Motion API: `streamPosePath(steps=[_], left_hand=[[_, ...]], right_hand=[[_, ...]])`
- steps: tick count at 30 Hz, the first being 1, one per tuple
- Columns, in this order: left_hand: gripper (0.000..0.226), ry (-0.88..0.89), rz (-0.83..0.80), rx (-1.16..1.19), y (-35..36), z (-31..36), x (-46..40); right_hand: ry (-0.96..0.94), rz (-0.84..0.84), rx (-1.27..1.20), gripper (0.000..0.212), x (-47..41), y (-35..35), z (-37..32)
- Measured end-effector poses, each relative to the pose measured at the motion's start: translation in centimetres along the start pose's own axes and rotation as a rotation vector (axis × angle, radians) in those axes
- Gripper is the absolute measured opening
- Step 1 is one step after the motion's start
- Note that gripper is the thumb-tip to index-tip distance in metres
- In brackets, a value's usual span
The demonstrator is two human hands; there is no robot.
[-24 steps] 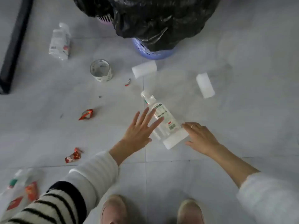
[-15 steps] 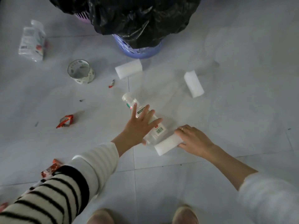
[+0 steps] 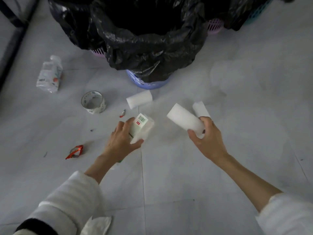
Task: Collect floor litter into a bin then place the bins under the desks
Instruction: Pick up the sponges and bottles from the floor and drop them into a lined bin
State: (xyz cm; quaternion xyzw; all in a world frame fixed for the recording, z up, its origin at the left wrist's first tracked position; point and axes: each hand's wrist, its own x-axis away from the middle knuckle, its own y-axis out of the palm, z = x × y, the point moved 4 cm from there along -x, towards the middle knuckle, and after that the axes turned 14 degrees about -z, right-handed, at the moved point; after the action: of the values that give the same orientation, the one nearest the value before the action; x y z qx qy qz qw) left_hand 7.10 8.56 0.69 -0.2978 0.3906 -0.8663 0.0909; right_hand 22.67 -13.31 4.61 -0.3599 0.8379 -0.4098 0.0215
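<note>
My left hand (image 3: 121, 141) grips a clear plastic bottle (image 3: 141, 127) with a white label, lifted off the floor. A white foam block (image 3: 185, 121) is held up in my right hand (image 3: 207, 139). Straight ahead stands a blue bin (image 3: 147, 83) lined with a black bag (image 3: 149, 46), its mouth open toward me. On the tiles lie another foam block (image 3: 139, 99), a third one (image 3: 200, 109) behind my right hand, a tape roll (image 3: 93, 102), a crushed bottle (image 3: 49, 77) and a red wrapper (image 3: 75, 152).
A pink bin (image 3: 98, 51) and a second pink bin (image 3: 214, 28), both with black bags, flank the blue one. A dark desk leg (image 3: 13, 39) runs along the far left. A tiny red scrap (image 3: 122, 113) and a crumpled tissue (image 3: 98, 225) lie on the floor.
Both hands closed on their items and lifted them: the left took the bottle, the right took the foam block. The view moved closer to the bins.
</note>
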Motion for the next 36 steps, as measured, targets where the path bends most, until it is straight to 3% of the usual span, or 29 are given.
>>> streamPosePath(steps=[4,7,9,12,17,20,23,26,30,34,36], left_hand=[[0.079,0.158,0.240,0.214,-9.3,4.9,-0.9],[0.072,0.207,0.378,0.389,-16.8,8.8,-1.9],[0.067,0.147,0.438,0.443,-20.7,10.8,-3.7],[0.070,0.026,0.406,0.462,-24.5,13.2,-6.9],[0.082,-0.118,0.309,0.348,-26.6,15.6,-9.6],[0.092,-0.111,0.311,0.447,-26.5,16.1,-10.8],[0.089,-0.030,0.335,0.497,-26.3,16.4,-11.1],[0.066,0.103,0.386,0.502,-25.1,16.0,-10.0],[0.023,0.346,0.615,0.362,-20.7,13.4,-6.2],[0.021,0.489,0.463,-0.014,-12.1,9.6,-5.6],[0.025,0.410,0.309,-0.143,-8.2,7.7,-6.4]], right_hand=[[-0.123,0.231,-0.234,0.047,-4.8,-4.8,-8.1],[-0.103,0.250,-0.433,0.034,-9.4,-8.3,-13.3],[-0.014,0.199,-0.531,0.039,-12.5,-9.7,-15.9],[0.136,0.093,-0.670,0.048,-15.3,-10.9,-18.6],[0.114,-0.031,-1.006,0.033,-16.6,-12.5,-20.9],[0.112,-0.063,-0.989,0.039,-16.1,-12.6,-20.5],[0.090,-0.036,-0.966,0.030,-15.3,-12.4,-18.9],[0.087,0.019,-0.898,0.017,-14.5,-12.2,-16.7],[0.149,-0.004,-0.695,0.018,-12.7,-9.2,-12.2],[0.234,-0.035,-0.256,0.017,-11.7,-5.4,-5.5],[0.301,-0.120,-0.042,0.036,-11.5,-3.4,-2.2]])
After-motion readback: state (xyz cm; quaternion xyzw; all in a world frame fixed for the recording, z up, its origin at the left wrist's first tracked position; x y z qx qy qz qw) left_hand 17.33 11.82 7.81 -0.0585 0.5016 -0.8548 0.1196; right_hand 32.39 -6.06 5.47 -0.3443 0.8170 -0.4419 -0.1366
